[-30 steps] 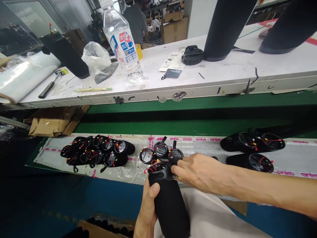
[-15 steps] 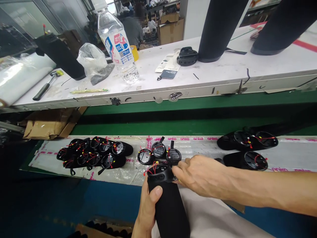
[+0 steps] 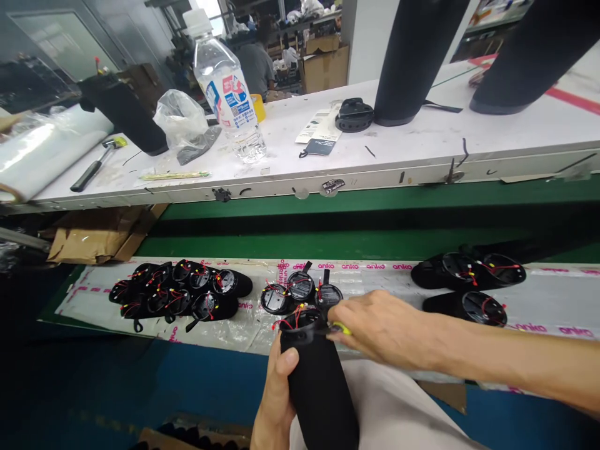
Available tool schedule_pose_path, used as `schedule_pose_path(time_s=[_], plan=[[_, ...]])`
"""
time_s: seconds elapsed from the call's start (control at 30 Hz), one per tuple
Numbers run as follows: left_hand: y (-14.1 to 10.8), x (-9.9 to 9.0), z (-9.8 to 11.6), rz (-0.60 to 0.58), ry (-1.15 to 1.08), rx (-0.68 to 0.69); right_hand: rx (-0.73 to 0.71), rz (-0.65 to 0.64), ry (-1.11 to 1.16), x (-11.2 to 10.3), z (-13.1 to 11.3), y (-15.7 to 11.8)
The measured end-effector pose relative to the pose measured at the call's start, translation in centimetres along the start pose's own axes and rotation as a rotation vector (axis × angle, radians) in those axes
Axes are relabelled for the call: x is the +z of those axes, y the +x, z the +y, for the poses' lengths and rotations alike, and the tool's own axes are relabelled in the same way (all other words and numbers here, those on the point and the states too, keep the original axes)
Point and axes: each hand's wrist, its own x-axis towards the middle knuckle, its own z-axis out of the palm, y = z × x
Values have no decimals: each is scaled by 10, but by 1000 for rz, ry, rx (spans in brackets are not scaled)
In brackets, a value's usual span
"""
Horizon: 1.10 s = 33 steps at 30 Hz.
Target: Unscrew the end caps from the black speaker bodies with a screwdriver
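My left hand [image 3: 276,387] is wrapped round a black fabric-covered cylinder [image 3: 321,387], which looks like a speaker body. It stands tilted over my lap, with its open end up and red wires [image 3: 296,315] sticking out. A black strap piece [image 3: 307,334] lies across its rim. At the right side of that rim my right hand [image 3: 370,322] is closed round a small tool with a yellow handle [image 3: 341,327]; the rest of the tool is mostly hidden by my fingers. Just behind the rim are several round black caps [image 3: 301,285] with wires.
Several wired cylinders [image 3: 206,306] lie on the plastic-covered bench [image 3: 253,331] at left, and more cylinders [image 3: 482,306] at right. The white shelf [image 3: 281,162] above holds a water bottle [image 3: 232,100], a hammer [image 3: 96,165], a plastic bag [image 3: 180,119] and tall black cylinders [image 3: 417,62].
My right hand has shifted slightly at the rim, and the yellow handle now shows more clearly. My left hand still holds the cylinder, its thumb a little further left. The view has tilted slightly.
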Motion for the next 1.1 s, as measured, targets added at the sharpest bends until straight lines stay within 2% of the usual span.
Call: schedule_pose_path(time_s=[0.07,0.13,0.37,0.57,0.93,1.1], plan=[[2,3,0,27,-25,15,45,14,-44,-3,3,-2],[3,6,2,29,-7,43,30,4,-111,-4,4,-4],[1,15,14,31,332,129,-100,-49,-225,-10,3,-2],[0,20,18,50,366,126,-73,-40,-195,-13,-2,2],[-3,18,17,121,453,183,-80,-79,-166,-10,-3,5],[-2,13,16,72,541,178,-91,-127,-194,-14,-5,5]])
